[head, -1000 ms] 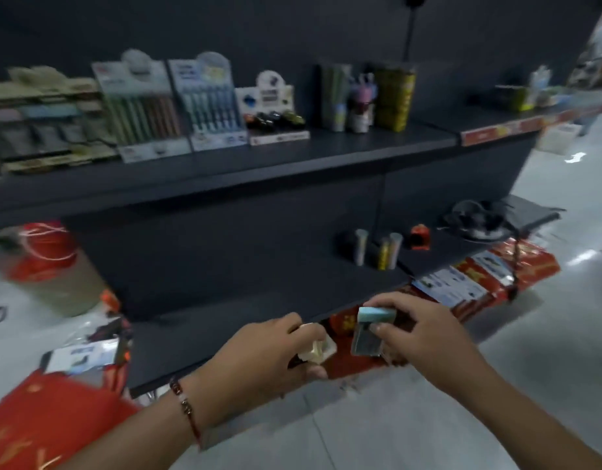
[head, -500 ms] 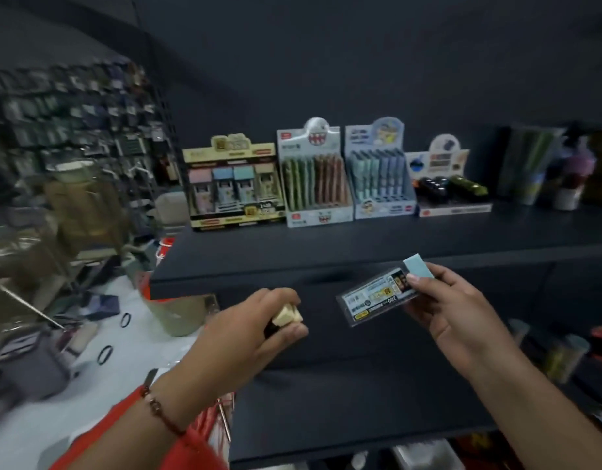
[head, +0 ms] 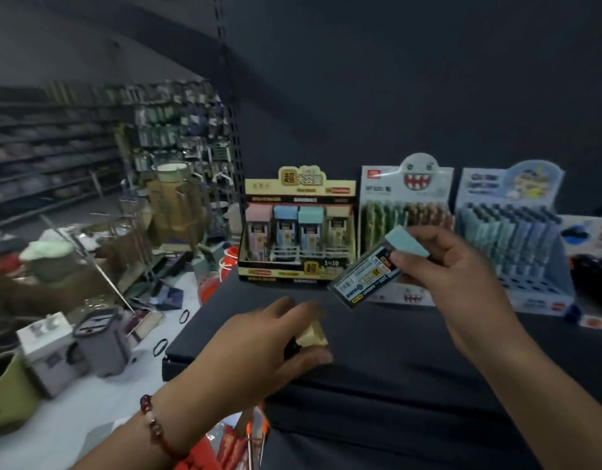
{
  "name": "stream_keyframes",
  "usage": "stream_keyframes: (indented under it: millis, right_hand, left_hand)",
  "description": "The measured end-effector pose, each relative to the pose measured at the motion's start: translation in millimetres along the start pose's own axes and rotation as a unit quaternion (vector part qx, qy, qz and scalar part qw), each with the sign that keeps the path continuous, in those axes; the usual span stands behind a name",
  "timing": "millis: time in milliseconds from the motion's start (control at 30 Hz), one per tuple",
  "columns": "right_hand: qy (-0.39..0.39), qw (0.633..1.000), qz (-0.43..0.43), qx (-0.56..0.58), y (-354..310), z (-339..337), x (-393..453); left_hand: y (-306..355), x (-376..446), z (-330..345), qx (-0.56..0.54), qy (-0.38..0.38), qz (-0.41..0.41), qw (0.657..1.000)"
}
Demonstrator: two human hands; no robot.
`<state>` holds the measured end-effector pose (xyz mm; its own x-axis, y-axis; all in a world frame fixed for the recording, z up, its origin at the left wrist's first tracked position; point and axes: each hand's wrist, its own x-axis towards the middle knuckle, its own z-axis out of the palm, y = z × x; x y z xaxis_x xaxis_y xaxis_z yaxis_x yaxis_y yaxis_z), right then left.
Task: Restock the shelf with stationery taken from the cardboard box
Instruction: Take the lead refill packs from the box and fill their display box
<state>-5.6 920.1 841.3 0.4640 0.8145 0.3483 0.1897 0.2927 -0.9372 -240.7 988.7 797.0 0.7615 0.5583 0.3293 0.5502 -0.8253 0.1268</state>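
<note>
Two light, stiff cases: your right hand (head: 462, 283) pinches the blue-capped case (head: 371, 276) above the shelf (head: 394, 340); your left hand (head: 259, 347) grips a yellow-capped one (head: 313, 334). Hold each by its cap.

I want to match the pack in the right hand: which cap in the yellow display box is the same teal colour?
The third cap from the left, between the light blue and cream ones; it matches the right hand's teal-capped pack.

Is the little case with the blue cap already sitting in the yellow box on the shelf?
No, the right hand holds the blue-capped case in the air in front of the yellow display box.
</note>
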Motion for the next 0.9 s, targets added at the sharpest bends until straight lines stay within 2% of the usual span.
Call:
stream_keyframes:
  millis: [133,400,500,600,733,900]
  right_hand:
    - [-0.027,0.998,-0.047,-0.024,-8,18,42]
    - [0.005,0.993,-0.103,-0.048,-23,58,98]
    - [0.014,0.991,-0.128,-0.042,-24,73,114]
    - [0.044,0.986,-0.153,-0.049,-15,87,124]
    - [0.091,0.972,-0.195,-0.093,19,99,124]
    - [0.083,0.942,-0.259,-0.194,39,100,117]
  left_hand:
    - [-21,22,-4,0.003,0.013,0.001,1.000]
    - [-56,68,-1,0.030,-0.018,0.081,0.996]
    - [-72,77,13,0.067,0.029,0.123,0.990]
    - [-85,72,25,0.053,0.087,0.153,0.983]
    - [-89,74,26,0.008,0.105,0.148,0.983]
    - [-93,76,22,-0.042,0.076,0.105,0.991]
